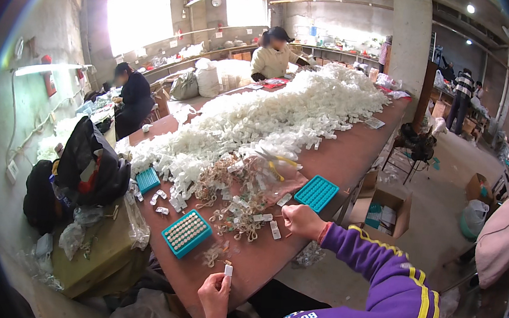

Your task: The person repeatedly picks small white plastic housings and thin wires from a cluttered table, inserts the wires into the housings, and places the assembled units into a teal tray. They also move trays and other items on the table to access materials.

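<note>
Low at the front edge of the table, my left hand is closed in a pinch on a small white plastic piece, which stands upright. Over the right table edge my right hand is curled into a fist, and whatever its fingers hold is hidden. Just beyond it lies a teal tray with rows of round hollows. Left of centre sits another teal tray filled with rows of pale round pieces. Tangled tan cords and loose white pieces lie between the hands and the pile.
A long heap of white plastic pieces covers much of the brown table. Yellow-handled scissors rest at its near end. Black bags stand at left, a cardboard box below the right edge. Other people work farther back.
</note>
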### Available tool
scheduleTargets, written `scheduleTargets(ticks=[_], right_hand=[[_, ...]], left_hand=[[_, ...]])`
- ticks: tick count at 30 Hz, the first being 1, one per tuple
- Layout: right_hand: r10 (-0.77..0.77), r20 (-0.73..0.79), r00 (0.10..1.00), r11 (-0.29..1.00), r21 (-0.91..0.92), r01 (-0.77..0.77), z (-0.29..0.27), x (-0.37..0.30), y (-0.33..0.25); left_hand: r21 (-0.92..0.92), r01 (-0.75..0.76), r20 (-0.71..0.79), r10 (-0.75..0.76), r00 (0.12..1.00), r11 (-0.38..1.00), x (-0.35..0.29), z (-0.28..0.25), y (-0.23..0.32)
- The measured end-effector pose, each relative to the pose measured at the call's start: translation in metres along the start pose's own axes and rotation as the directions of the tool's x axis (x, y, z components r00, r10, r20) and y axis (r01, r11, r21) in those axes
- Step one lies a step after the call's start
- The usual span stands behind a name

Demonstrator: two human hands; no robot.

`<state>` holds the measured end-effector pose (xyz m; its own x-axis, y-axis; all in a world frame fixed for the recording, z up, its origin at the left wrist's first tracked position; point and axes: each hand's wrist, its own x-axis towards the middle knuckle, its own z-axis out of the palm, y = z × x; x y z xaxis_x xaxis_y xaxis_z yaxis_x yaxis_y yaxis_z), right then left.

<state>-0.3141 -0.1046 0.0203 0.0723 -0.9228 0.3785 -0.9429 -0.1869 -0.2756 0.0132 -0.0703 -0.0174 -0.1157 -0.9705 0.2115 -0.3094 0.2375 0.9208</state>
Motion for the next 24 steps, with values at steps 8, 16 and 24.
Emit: scheduleTargets(ticks=[8,16,24], right_hand=[[0.105,-0.041,0.994,0.662,0.748,-0.039,0.037,-0.036,-0.112],[-0.055,-0.14,0.989,0.771,0.623,0.131,0.055,-0.025,-0.147],[0.065,-0.005,0.998,0.655,0.755,-0.039,0.078,-0.027,-0.147]], left_hand=[[0.146,-0.129,-0.035,0.135,0.99,0.981,0.0,-0.005,-0.005],[0.224,-0.174,-0.099,0.2,0.975,0.959,-0.002,-0.009,0.004],[0.209,-0.044,-0.124,0.071,0.99,0.977,0.002,-0.006,-0.01]])
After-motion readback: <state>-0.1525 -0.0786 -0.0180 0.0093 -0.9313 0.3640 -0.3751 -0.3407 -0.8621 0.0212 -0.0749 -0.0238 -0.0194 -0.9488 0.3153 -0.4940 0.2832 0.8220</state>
